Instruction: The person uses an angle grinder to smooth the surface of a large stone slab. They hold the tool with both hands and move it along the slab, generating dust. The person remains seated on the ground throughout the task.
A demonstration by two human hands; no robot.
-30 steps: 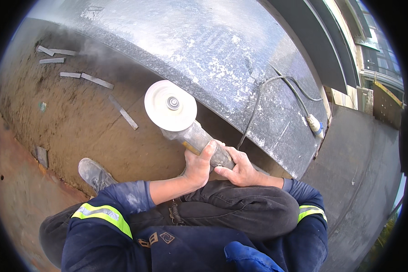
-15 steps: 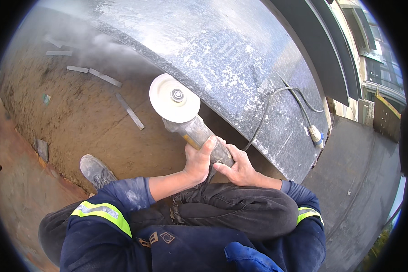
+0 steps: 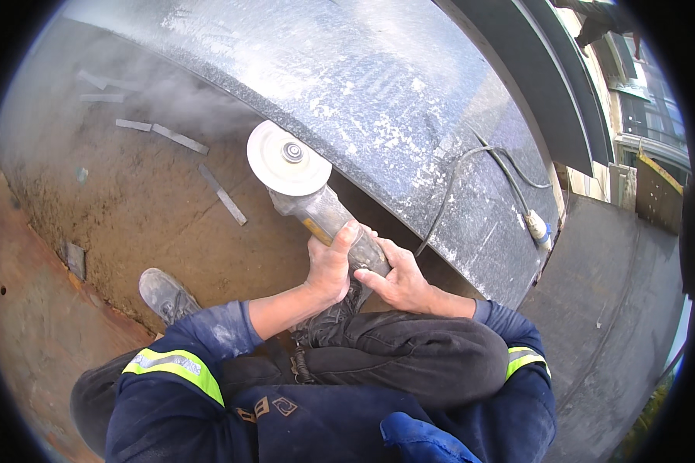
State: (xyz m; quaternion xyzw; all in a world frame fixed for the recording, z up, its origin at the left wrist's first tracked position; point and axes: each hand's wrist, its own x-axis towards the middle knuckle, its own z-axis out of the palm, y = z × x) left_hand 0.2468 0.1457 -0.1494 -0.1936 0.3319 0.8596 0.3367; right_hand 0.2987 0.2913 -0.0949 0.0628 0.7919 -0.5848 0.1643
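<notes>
Both my hands are wrapped round the dusty body of an angle grinder point(image 3: 326, 214) with a yellow patch on its side. My left hand point(image 3: 333, 262) grips it just behind the gear head. Further back, my right hand point(image 3: 398, 276) holds the rear of the body, thumb laid over it. The pale round disc point(image 3: 274, 163) meets the near edge of a dark speckled stone slab point(image 3: 363, 147), and grey dust spreads from there to the upper left. White powder blotches the slab's top.
Thin stone strips point(image 3: 179, 139) lie on the brown dirt floor point(image 3: 131, 208) at left. A cable point(image 3: 454, 174) with a white and blue plug point(image 3: 539, 230) rests on the slab's right end. Dark panels point(image 3: 540, 77) stand beyond. My shoe point(image 3: 166, 295) is left of the grinder.
The grinder and both hands have shifted slightly left and away from me along the slab edge. A dark shape has appeared at the top right.
</notes>
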